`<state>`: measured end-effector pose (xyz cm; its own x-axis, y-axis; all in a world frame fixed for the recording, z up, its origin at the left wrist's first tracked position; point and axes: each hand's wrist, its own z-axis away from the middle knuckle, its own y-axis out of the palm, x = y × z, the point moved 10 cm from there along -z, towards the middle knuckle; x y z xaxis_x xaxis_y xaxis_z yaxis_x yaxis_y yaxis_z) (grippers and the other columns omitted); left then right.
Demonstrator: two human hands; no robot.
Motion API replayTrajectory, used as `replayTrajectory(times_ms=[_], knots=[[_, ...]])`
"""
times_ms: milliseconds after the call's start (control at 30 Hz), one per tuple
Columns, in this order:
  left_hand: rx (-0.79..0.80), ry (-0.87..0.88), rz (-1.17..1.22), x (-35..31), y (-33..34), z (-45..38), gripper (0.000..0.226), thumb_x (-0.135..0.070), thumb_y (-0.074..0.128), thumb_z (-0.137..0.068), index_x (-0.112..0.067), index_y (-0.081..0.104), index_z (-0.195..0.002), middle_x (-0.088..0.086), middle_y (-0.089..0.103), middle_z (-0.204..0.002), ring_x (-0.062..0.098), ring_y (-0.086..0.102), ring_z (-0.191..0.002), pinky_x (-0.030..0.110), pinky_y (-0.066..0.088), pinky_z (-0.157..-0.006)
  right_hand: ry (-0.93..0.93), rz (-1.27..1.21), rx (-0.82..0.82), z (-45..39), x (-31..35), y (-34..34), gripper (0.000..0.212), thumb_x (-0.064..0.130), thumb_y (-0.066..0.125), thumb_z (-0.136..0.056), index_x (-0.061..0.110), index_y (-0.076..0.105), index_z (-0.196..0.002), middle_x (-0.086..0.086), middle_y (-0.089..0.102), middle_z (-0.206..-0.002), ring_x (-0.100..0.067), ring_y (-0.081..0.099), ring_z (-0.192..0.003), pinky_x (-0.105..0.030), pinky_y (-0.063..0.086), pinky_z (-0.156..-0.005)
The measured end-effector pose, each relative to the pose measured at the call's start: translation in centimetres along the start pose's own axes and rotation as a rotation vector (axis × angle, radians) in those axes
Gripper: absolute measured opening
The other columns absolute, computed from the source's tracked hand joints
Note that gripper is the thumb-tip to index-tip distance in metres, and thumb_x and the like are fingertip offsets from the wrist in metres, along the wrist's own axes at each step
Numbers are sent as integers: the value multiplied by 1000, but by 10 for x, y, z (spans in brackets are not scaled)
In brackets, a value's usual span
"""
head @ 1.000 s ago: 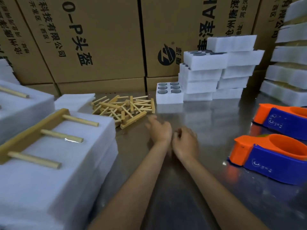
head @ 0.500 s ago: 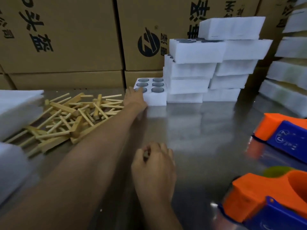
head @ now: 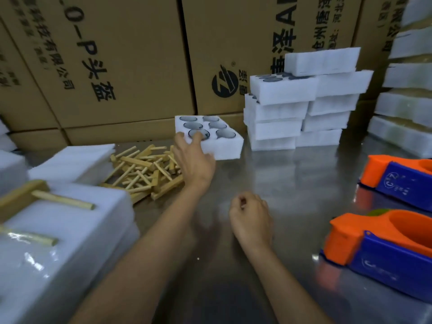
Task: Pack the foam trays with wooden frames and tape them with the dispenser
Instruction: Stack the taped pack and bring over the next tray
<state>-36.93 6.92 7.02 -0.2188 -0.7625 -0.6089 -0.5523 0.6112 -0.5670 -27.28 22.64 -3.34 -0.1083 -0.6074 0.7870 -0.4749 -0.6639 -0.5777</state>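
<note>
A person's left hand (head: 195, 160) reaches across a shiny metal bench (head: 292, 183), fingers spread and resting on the near corner of a white foam tray (head: 224, 146) with six round pockets, which sits beside a heap of wooden frames (head: 145, 169). The right hand (head: 251, 218) hovers nearby, loosely curled, holding nothing visible. The foam looks light and soft, probably best held by its side walls; two orange-and-blue tape dispensers (head: 383, 251) lie at right

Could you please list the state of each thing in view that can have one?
Left hand: fingers spread on the six-hole foam tray.
Right hand: loosely curled, holding nothing.
Six-hole foam tray: lying flat, untaped.
Wooden frames: loose pile.
Tape dispensers: lying untouched.
Foam tray stack: stacked.
</note>
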Motion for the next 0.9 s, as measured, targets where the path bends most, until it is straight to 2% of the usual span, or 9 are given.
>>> replayTrajectory(times_ms=[100,200,267,333,400,533,667,800,900], knots=[[-37,-16,133,6,-34,55,39,-14,71,-80,-16,57,-117,15,29,-143,35,31,-127,42,31,-110,84,-314,-47,-3,-13,-12,23,17,45,-96,12,68,-99,-13,70,-107,-32,60,-105,-35,42,-83],[-12,32,184,7,-56,106,40,-13,74,-77,-16,59,-114,15,29,-143,30,30,-129,28,26,-107,217,-736,-13,-2,-25,-19,32,26,42,-96,10,67,-105,-10,71,-108,-23,64,-103,-34,48,-89],[27,91,178,3,-66,132,39,-11,75,-76,-16,60,-112,12,30,-141,25,30,-129,21,22,-102,310,-1043,57,1,-27,-17,30,29,42,-99,11,66,-102,-5,72,-95,-10,69,-83,-23,53,-73],[84,128,197,2,-76,152,39,-10,76,-74,-17,61,-109,5,32,-137,23,34,-128,23,25,-102,357,-1200,152,6,-28,-17,29,35,46,-99,13,65,-102,-3,71,-96,-11,69,-84,-24,53,-73],[162,158,210,2,-82,170,38,-13,76,-71,-19,61,-105,0,33,-131,24,38,-126,26,31,-103,353,-1239,251,12,-27,-17,28,36,52,-96,14,65,-107,-6,70,-106,-18,66,-96,-33,51,-87],[203,60,177,14,-91,185,25,-36,53,-69,-30,57,-93,-7,49,-124,17,44,-121,32,32,-98,255,-1008,303,25,-19,-27,17,10,63,-87,13,68,-103,-9,72,-96,-18,69,-75,-27,53,-65],[61,-174,243,41,-94,134,29,-25,47,-86,-23,58,-113,1,58,-124,23,48,-120,42,37,-103,239,-1031,324,29,-19,-29,32,2,61,-85,13,70,-113,-11,74,-104,-23,70,-80,-27,56,-64],[164,-536,144,97,-55,84,48,-12,47,-89,-9,49,-137,14,45,-144,36,43,-131,48,39,-107,232,-1053,369,27,-17,-26,31,-1,58,-83,15,73,-105,-12,75,-97,-23,70,-75,-28,56,-61],[150,-576,-20,121,-38,76,48,-19,53,-89,-5,47,-135,19,38,-146,38,36,-134,50,36,-109,243,-1053,397,21,-22,-22,33,1,60,-81,17,73,-106,-13,76,-99,-25,71,-81,-31,56,-65]])
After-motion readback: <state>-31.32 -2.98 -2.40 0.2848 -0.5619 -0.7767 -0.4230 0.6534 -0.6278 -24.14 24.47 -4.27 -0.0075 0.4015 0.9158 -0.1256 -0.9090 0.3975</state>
